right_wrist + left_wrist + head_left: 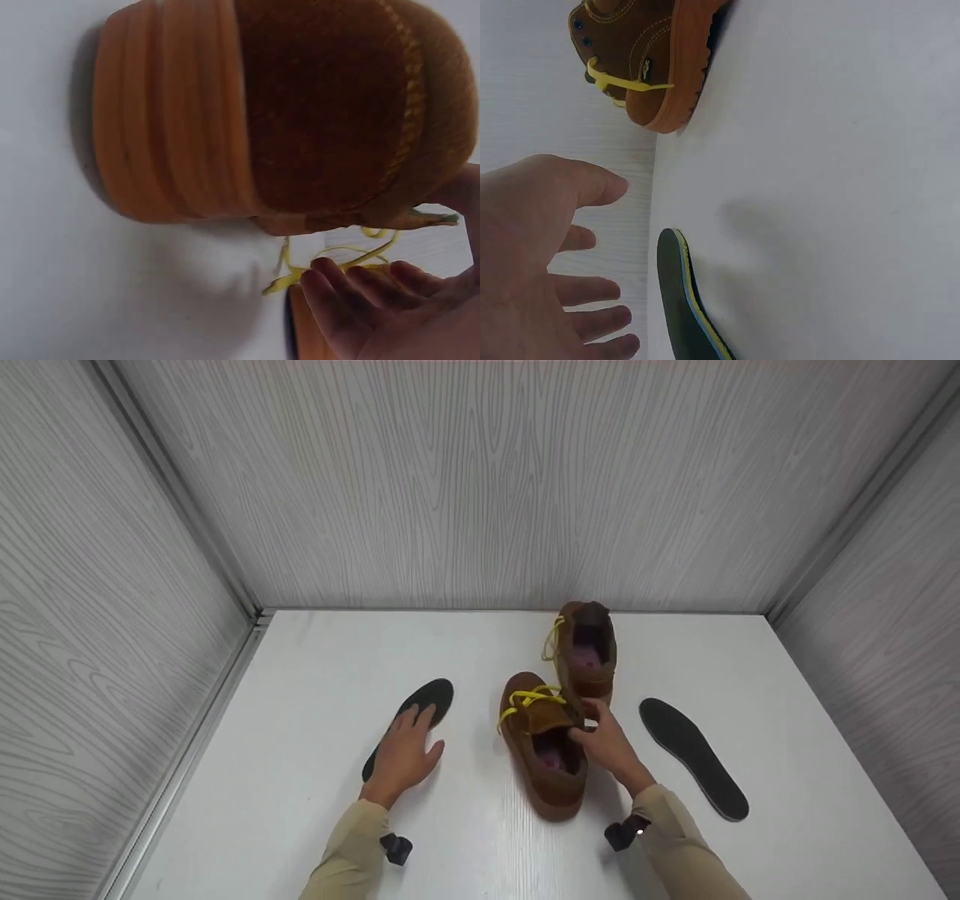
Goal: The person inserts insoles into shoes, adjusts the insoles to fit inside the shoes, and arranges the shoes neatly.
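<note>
My left hand [405, 750] is held over a dark insole [437, 697], its fingers spread and overlapping it in the head view. In the left wrist view, this insole [676, 300] shows a yellow and blue edge beside the fingers. My right hand [609, 742] holds the side of the nearer brown shoe [555, 799], thumb at the collar and fingers bent along the outside. Yellow laces [536, 695] cross this shoe's front. The right wrist view shows its orange-brown heel [180, 112] up close, with the thumb tip hidden behind the collar.
Behind the nearer shoe stands a second brown shoe [609, 649], its heel close to my right fingertips. A second dark insole [697, 757] lies to the right on the white table [337, 652]. Wood-grain panels [480, 495] enclose the back and both sides.
</note>
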The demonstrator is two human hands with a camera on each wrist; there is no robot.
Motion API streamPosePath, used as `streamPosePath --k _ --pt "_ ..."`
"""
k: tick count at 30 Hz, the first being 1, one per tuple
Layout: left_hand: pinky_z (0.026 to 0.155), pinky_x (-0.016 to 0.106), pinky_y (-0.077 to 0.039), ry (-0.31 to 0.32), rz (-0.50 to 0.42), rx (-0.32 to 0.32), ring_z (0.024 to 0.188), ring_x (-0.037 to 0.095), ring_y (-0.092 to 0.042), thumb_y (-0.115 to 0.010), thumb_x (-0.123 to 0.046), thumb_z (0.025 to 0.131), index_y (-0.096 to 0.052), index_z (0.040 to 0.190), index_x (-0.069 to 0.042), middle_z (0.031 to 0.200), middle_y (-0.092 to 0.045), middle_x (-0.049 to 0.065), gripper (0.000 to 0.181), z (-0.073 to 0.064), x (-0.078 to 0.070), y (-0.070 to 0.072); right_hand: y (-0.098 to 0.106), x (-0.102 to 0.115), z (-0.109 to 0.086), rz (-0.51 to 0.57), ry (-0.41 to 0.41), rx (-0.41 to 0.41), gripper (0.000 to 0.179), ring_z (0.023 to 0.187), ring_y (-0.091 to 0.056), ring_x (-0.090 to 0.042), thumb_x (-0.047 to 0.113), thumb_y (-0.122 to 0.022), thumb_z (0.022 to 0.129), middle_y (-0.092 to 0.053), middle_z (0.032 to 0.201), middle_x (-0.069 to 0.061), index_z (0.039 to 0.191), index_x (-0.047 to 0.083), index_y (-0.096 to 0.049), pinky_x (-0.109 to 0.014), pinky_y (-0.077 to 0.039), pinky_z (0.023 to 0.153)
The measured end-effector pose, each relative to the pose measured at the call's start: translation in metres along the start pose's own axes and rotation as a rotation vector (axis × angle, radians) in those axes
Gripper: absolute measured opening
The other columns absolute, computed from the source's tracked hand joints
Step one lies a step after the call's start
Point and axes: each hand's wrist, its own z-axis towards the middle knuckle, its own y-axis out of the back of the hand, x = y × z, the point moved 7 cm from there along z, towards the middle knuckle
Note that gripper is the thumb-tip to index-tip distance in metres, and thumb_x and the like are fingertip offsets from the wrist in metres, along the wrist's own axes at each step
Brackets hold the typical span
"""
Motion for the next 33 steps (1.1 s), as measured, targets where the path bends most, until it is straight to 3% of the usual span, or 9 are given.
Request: streamPosePath --k 5,9,12,19,27,33 --pt "0.093 0.058 -0.038 0.143 0.067 -0.055 0.126 0.048 -0.035 -0.069 -0.018 0.083 -0.049 0.130 0.008 0.130 -0.044 0.032 0.057 0.007 0.025 0.004 -0.005 -0.006 0.004 -0.093 0.019 -0.002 0.049 0.114 -0.052 -0.033 0.007 -0.060 0.085 -0.053 0.128 -0.023 0.131 -0.003 -0.047 -0.045 -0.041 0.095" --pt "0.084 0.055 -0.044 0.266 0.089 0.001 0.111 0.047 -0.045 -0.071 -0.024 0.082 -0.050 0.121 0.015 0.113 -0.050 0.031 0.059 0.008 0.040 0.000 -0.004 -0.011 0.001 -0.171 0.012 -0.034 0.044 0.107 -0.057 -0.030 0.013 -0.059 0.086 -0.059 0.120 -0.020 0.127 -0.001 -0.053 -0.045 -0.044 0.089" --pt "0.076 0.052 -0.047 0.314 0.103 0.035 0.099 0.043 -0.050 -0.072 -0.031 0.080 -0.053 0.112 0.017 0.101 -0.050 0.027 0.060 0.006 0.048 -0.003 -0.003 -0.015 -0.002 -0.200 -0.015 -0.047 0.041 0.098 -0.060 -0.027 0.019 -0.058 0.087 -0.063 0.113 -0.017 0.122 -0.001 -0.057 -0.044 -0.047 0.084" --pt "0.069 0.051 -0.046 0.333 0.080 0.038 0.092 0.040 -0.048 -0.076 -0.043 0.076 -0.059 0.094 0.012 0.096 -0.045 0.023 0.060 0.000 0.058 -0.005 -0.006 -0.018 -0.007 -0.193 -0.043 -0.072 0.043 0.093 -0.059 -0.025 0.027 -0.059 0.088 -0.064 0.108 -0.016 0.120 -0.001 -0.060 -0.044 -0.046 0.084" --pt "0.073 0.053 -0.046 0.369 0.011 0.067 0.093 0.039 -0.053 -0.076 -0.032 0.078 -0.061 0.104 0.011 0.096 -0.051 0.022 0.052 0.001 0.061 0.001 -0.007 -0.018 -0.008 -0.200 -0.073 -0.082 0.040 0.087 -0.055 -0.024 0.029 -0.059 0.088 -0.064 0.103 -0.013 0.117 0.001 -0.062 -0.041 -0.046 0.079" --pt "0.066 0.048 -0.048 0.376 -0.025 0.097 0.079 0.033 -0.057 -0.075 -0.033 0.074 -0.061 0.094 0.008 0.083 -0.055 0.016 0.048 0.001 0.068 0.004 -0.007 -0.016 -0.013 -0.231 -0.069 -0.054 0.038 0.088 -0.054 -0.022 0.032 -0.059 0.090 -0.063 0.102 -0.010 0.115 0.004 -0.062 -0.040 -0.044 0.079"
